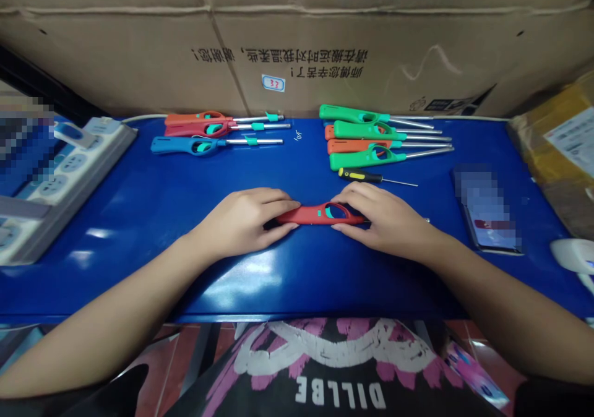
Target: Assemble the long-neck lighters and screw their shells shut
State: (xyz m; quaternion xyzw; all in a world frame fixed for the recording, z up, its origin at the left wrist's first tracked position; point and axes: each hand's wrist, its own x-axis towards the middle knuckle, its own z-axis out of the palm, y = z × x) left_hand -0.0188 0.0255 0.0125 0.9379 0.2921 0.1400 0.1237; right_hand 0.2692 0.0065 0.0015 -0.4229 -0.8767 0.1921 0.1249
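Note:
Both my hands hold a red long-necked gas lighter (309, 215) level above the blue table. Its rear end is pinched between the thumb and fingers of my left hand (248, 222). My right hand (387, 219) grips the front, near the trigger opening with its teal trigger; most of the metal barrel is hidden behind that hand. Just beyond lies a screwdriver (359, 175) with a black and yellow handle. Several green and orange lighters (366, 161) lie farther back on the right. An orange, a red and a blue lighter (180, 145) lie at the back left.
A large cardboard box (297, 39) stands along the table's far edge. On the left is a white power strip (69, 176) with plugs. A phone (487, 210) lies at the right, near a white object (573, 255) and a taped carton (557, 157).

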